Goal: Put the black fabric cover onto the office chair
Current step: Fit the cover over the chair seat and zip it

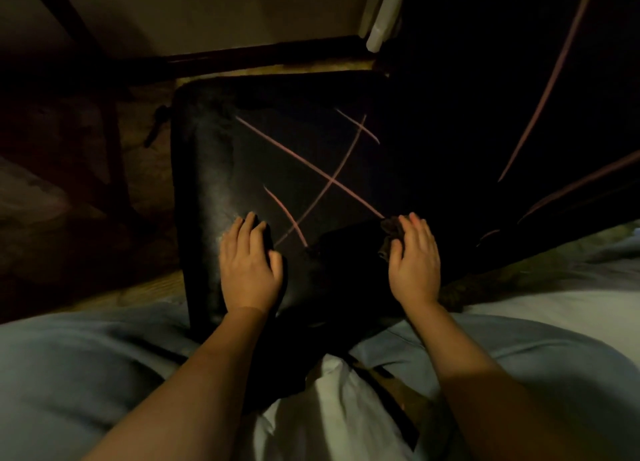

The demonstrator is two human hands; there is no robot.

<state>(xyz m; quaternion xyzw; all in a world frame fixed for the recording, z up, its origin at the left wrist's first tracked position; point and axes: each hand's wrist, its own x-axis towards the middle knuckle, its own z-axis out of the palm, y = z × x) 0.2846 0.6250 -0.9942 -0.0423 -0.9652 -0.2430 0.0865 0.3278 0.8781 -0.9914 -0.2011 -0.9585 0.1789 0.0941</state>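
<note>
The office chair's black, leather-like seat point(207, 200) lies in front of me, its left strip bare. The black fabric cover point(332, 155), marked with thin pink crossing lines, is spread over the rest of the seat and runs on to the upper right. My left hand point(249, 263) pinches the cover's left edge on the seat, thumb on one side and fingers on the other. My right hand point(414, 263) holds a bunched fold of the cover at the seat's near right. The seat's right side is hidden under the cloth.
A pale wall with a dark skirting board point(263, 53) stands behind the seat. A white pole point(381, 20) rises at the upper right, and a dark furniture leg point(114, 148) is on the left. My knees in light trousers point(86, 363) frame the seat.
</note>
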